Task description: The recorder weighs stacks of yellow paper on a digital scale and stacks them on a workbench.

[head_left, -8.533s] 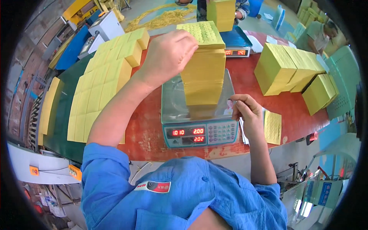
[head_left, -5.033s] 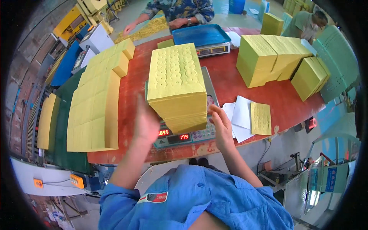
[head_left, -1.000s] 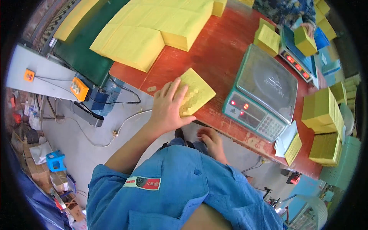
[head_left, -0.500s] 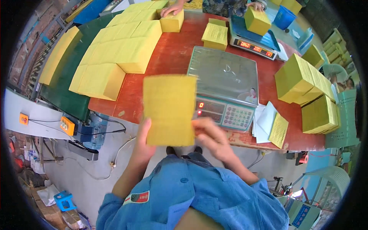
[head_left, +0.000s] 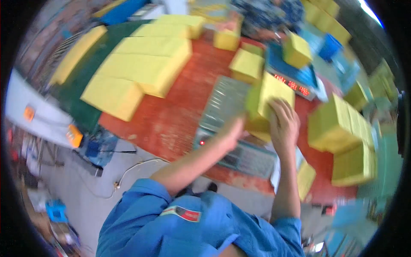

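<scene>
A thick stack of yellow paper (head_left: pixel 276 88) is between my two hands, over the right half of the near scale (head_left: pixel 222 100). My left hand (head_left: pixel 234 128) is at the stack's lower left side, its fingers blurred and partly hidden. Bent over the top and right side, the fingers of my right hand (head_left: pixel 284 124) grip the stack. Motion blur hides whether the stack touches the scale's plate. Below it, the scale's keypad panel (head_left: pixel 252 160) is partly covered by my left forearm.
Rows of yellow paper stacks (head_left: pixel 145 64) fill the left of the red table (head_left: pixel 171 124), beside a green belt (head_left: pixel 79 98). More stacks (head_left: pixel 338 124) stand at right. Across the table, a co-worker's hand (head_left: pixel 229 23) holds a stack near a second scale (head_left: pixel 276 64) bearing another.
My hands have carried the yellow stack from before my body to the right, over the scale, and turned it. The co-worker's held stack has moved right, away from the rows. The view has shifted.
</scene>
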{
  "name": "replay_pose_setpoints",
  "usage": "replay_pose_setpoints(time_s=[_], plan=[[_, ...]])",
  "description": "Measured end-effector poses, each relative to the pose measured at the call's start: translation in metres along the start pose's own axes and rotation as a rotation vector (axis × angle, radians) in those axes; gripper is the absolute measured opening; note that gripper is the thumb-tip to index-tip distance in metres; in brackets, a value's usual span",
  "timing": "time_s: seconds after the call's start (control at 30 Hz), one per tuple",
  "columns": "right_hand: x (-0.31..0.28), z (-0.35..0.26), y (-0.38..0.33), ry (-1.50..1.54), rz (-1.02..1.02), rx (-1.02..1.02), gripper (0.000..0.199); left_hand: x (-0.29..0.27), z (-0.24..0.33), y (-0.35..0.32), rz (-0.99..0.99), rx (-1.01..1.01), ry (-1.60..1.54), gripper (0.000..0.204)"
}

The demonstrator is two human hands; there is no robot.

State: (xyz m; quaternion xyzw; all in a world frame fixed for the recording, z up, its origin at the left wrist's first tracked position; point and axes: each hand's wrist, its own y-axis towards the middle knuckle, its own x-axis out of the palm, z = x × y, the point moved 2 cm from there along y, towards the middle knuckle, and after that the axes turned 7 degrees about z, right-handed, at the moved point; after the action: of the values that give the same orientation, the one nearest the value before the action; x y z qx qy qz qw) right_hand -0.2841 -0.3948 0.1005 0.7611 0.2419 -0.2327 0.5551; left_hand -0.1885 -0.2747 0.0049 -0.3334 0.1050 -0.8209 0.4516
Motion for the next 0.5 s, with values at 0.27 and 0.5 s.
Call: replay_pose_setpoints(time_s=[0.27,0.5], plan=[[0.055,-0.122,0.048,0.14,-0.125,-0.137,0.029,-0.082,0.052,-0.03,-0.161,0.289,0.136,0.049],[0.268,-0.209,0.116,0.592,-0.247,-0.205,0.03,-0.234,0.181,-0.015,0.604,0.987,0.734,0.047]])
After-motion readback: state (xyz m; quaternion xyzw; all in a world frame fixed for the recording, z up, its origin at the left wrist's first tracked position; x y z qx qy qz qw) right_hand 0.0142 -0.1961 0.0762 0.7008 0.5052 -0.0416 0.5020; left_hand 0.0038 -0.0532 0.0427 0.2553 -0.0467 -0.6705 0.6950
